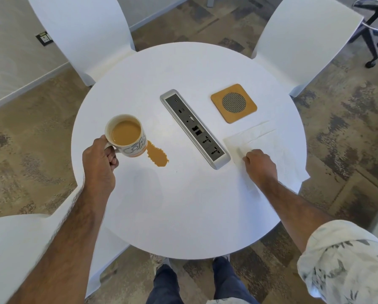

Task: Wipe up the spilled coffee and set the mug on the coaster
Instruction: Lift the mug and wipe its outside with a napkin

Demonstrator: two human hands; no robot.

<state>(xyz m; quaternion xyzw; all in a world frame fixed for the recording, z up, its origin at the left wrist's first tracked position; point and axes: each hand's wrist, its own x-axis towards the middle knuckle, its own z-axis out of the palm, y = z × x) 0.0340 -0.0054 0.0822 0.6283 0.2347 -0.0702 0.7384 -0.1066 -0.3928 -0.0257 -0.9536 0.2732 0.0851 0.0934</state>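
**Mug in left hand, spill not yet wiped**

Socket strip [194, 128] is recessed mid-worktop [183, 205], long axis diagonal far-left to near-right. It sits between the mug side and the coaster [233, 103]. Three white chairs [85, 29] ring the worktop.

Mug [126, 137] is at the left, full and mouth up, handle towards the person. Left hand [99, 159] fingers are wrapped round the handle.

Spill [156, 155] touches the mug base, elongated towards near-right.

Right hand [260, 166] fingers are curled, pinching the napkin [262, 139], which lies just nearer than the coaster.
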